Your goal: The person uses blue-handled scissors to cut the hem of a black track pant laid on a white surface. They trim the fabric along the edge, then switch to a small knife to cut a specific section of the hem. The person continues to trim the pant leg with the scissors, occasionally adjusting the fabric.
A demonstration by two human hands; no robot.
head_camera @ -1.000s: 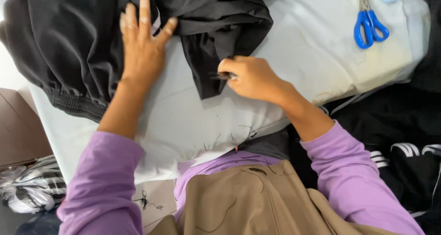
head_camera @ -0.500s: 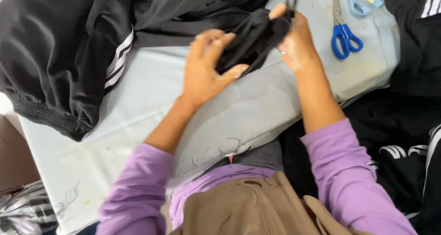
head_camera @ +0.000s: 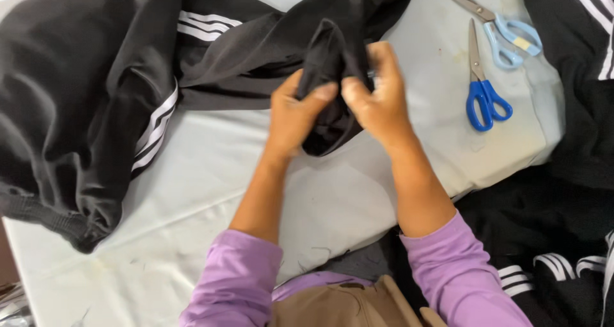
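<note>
A black garment with white side stripes (head_camera: pixel 128 97) lies spread over the left and top of a pale grey padded table (head_camera: pixel 211 193). A fold of its black fabric (head_camera: pixel 329 65) is lifted off the table and pinched between both hands. My left hand (head_camera: pixel 294 116) grips the fold from the left, thumb and fingers closed on it. My right hand (head_camera: pixel 377 100) grips the same fold from the right. The two hands almost touch each other. Purple sleeves cover both forearms near the bottom edge.
Blue-handled scissors (head_camera: pixel 483 87) lie on the table right of my right hand, and light-blue-handled scissors (head_camera: pixel 505 30) lie above them. More black striped clothing (head_camera: pixel 563 237) is heaped off the table's right edge.
The hands have come closer together on the black fold and drawn it toward me. The view has shifted, showing more of the striped garment at left.
</note>
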